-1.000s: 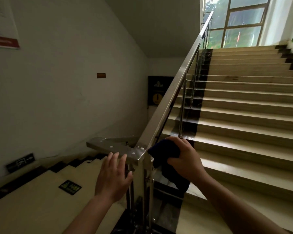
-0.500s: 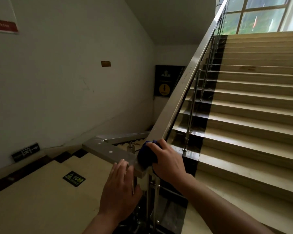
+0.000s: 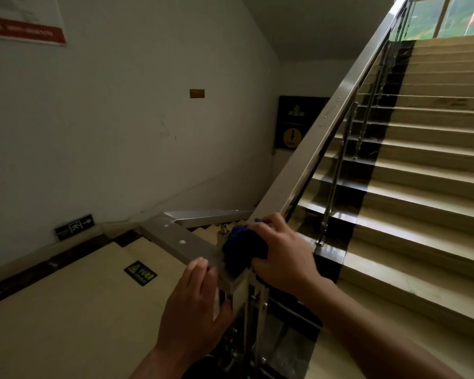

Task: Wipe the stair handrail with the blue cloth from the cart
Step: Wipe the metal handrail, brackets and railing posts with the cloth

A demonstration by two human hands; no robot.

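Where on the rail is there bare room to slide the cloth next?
Free: the sloping handrail climbing past the right hand, and the flat stretch out to the far corner. Crowded: the near corner, where the blue cloth and left hand sit.

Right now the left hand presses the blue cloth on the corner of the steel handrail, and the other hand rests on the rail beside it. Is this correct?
Not quite: the right hand presses the blue cloth on the handrail corner. The left hand is the bare one resting on the rail beside it, as the head view shows.
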